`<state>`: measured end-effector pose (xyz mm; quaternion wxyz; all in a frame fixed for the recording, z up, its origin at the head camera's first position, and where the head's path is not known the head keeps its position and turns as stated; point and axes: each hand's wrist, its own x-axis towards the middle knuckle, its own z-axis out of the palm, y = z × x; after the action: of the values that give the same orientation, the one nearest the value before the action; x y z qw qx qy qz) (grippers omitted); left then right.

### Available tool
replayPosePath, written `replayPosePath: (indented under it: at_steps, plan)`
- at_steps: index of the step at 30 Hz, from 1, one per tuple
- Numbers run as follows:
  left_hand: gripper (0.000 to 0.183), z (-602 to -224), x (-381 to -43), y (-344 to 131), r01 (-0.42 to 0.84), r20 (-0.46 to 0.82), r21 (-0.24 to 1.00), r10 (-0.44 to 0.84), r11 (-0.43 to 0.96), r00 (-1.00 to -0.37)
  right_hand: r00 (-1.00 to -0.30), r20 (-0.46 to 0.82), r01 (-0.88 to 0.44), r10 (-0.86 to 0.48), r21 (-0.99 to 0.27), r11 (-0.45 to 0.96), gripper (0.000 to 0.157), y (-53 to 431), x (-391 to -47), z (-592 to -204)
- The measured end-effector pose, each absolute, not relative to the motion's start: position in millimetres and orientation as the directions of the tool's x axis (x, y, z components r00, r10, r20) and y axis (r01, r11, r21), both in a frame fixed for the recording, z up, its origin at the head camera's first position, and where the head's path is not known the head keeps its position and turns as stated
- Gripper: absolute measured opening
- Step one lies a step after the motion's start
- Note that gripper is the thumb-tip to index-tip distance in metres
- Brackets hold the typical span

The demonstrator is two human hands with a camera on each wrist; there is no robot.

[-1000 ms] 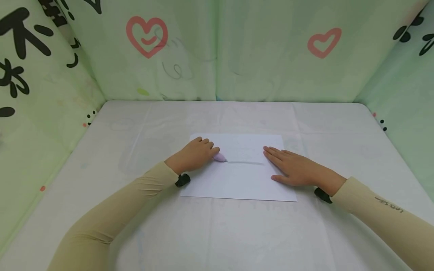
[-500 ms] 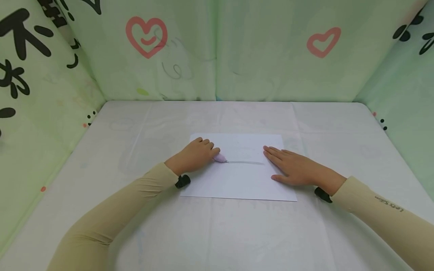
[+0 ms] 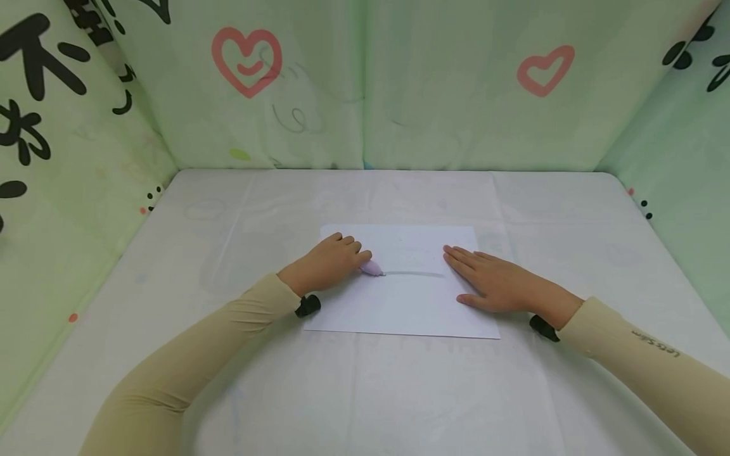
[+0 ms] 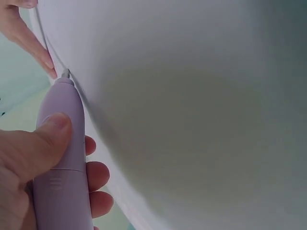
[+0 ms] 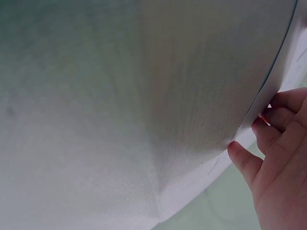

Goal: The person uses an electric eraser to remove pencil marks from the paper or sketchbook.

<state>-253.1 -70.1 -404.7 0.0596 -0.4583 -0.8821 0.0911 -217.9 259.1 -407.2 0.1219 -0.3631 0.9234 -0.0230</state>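
A white sheet of paper (image 3: 399,310) lies on the table with a grey line (image 3: 415,274) across its middle. My left hand (image 3: 329,261) grips a lilac electric eraser (image 3: 372,268), its tip at the line's left end. In the left wrist view, the thumb lies along the eraser's body (image 4: 62,191), fingers curled round its far side. The narrow tip (image 4: 65,73) looks grey and metallic. My right hand (image 3: 495,284) rests flat on the sheet's right side, fingers extended and thumb apart. The right wrist view shows its fingertips (image 5: 237,148) against the paper.
A white cloth (image 3: 274,380) with faint creases covers the table. Pale green curtains (image 3: 445,114) with printed hearts and black marks stand behind and at both sides. A dark wrist camera (image 3: 308,305) is worn on the left wrist, another (image 3: 544,329) on the right.
The left hand and the eraser have shifted very slightly right and toward the near edge, the tip staying by the line's left end. The right hand has stayed in place.
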Motion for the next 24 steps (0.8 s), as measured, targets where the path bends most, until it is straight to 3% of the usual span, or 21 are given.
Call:
replayPosePath:
  at_steps: [24]
  plan:
    - [0.011, -403.9, -253.8, -68.8, 0.792, 0.021, -0.228, 0.817, 0.566, -0.577, -0.708, -0.211, -0.666, -0.674, -0.121, 0.736, 0.073, 260.0, -218.2, -408.3]
